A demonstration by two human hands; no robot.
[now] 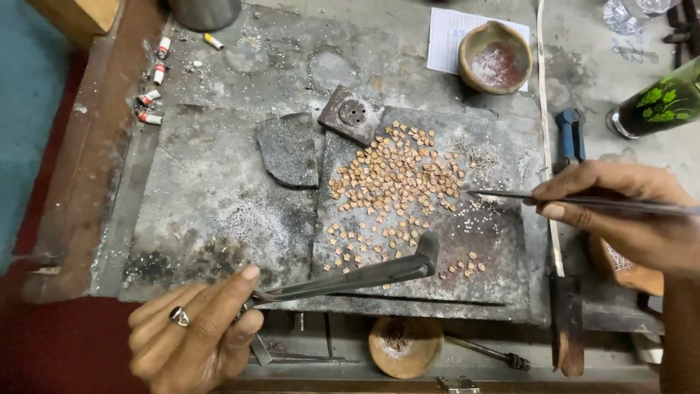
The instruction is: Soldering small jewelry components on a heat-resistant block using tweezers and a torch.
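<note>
A grey, ash-stained bench [240, 44] carries a scorched slab [219, 211] with a second dark slab [481, 255] laid on its right half. On that right slab lies a scatter of small copper-coloured pieces [397, 179], tiny and star-like, thickest in the middle and thinning toward the near edge, with a few fine wire bits [477, 155] beside them.

The right hand [620, 211] pinches thin tweezers [510, 195] between thumb and fingers, their tip at the right fringe of the pieces. The left hand [193, 332], wearing a ring, is closed around a bent metal torch pipe [357, 277] whose angled nozzle sits just over the near pieces.

The left slab is bare and pitted, with a broken chip [288, 149] and a small square block [352, 113] at its far side. A clay bowl [496, 55] sits on paper beyond, a green bottle [660, 106] far right, and chalk stubs [153, 87] line the left rim.
</note>
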